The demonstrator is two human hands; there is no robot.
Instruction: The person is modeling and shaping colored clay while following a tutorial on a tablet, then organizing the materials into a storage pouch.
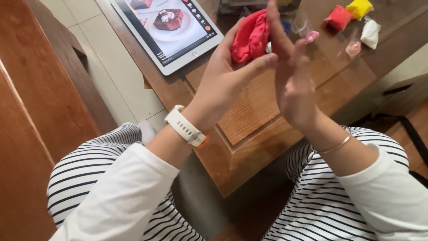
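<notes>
Wooden tabletop [267, 134] carries a tablet [167, 31] beside the hands. Left hand [223, 82] and right hand [292, 85] are pressed together, squeezing a red clay lump [249, 38] between the palms. Beyond the lump lie smaller red [339, 18], yellow [359, 7] and white clay pieces [370, 33].

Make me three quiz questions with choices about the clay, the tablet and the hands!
1. Where is the tablet?
A. on the table
B. on the floor
C. on a lap

2. What colour is the clay between the hands?
A. green
B. red
C. black

3. What are the left hand and right hand doing?
A. lying flat on the table
B. pressing the clay between them
C. holding the tablet

Answers: 1 A, it lies at the table's far corner. 2 B, the lump is red. 3 B, both palms close on the clay.
</notes>
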